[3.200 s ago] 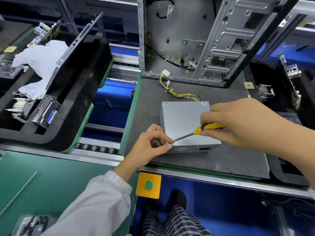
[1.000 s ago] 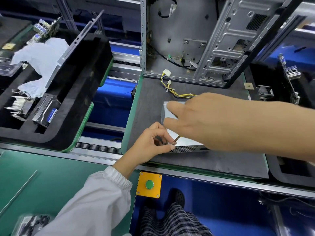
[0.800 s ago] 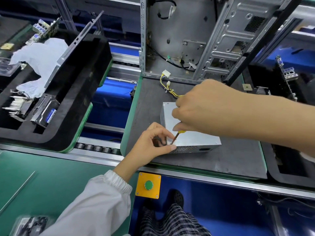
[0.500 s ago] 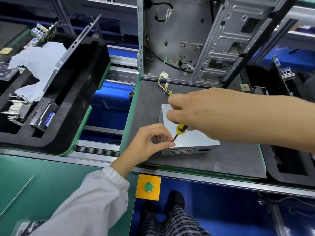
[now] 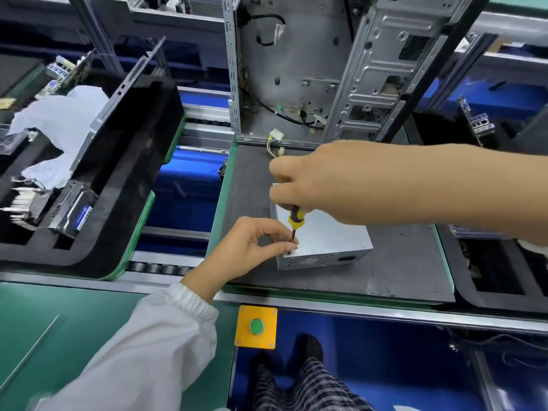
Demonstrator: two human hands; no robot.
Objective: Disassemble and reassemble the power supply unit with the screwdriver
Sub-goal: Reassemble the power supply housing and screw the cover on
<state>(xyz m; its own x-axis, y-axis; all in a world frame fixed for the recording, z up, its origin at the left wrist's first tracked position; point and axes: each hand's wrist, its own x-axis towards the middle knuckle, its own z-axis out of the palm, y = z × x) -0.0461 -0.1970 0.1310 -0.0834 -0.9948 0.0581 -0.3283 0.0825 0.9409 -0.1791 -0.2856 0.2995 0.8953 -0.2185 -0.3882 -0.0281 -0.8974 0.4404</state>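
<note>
Closest to the person sat a square yellow plate with a round green button [image 5: 256, 326], fixed on the front edge of the bench, and a white sleeve with a stretchy cuff [image 5: 166, 327] reached up from the lower left. Out of that sleeve came the left hand [image 5: 249, 250], and its thumb and finger were pinched together around the thin metal tip of the screwdriver, right at the near left corner of the box. That box was the grey metal power supply unit [image 5: 326, 241], lying flat on a dark grey mat [image 5: 400, 271], with a mesh of little holes on its near side. The screwdriver with the yellow and black handle [image 5: 296, 219] stood almost straight up, tip down on that corner. The right hand [image 5: 332, 185] came in from the right and its fingers were curled around the top of the handle. Just past the hand lay yellow wires with small white plugs [image 5: 275, 137]. Behind them stood a big open grey metal computer case [image 5: 311, 69]. Off to the left, a black foam tray [image 5: 124, 173] held a crumpled white cloth [image 5: 62, 120].
</note>
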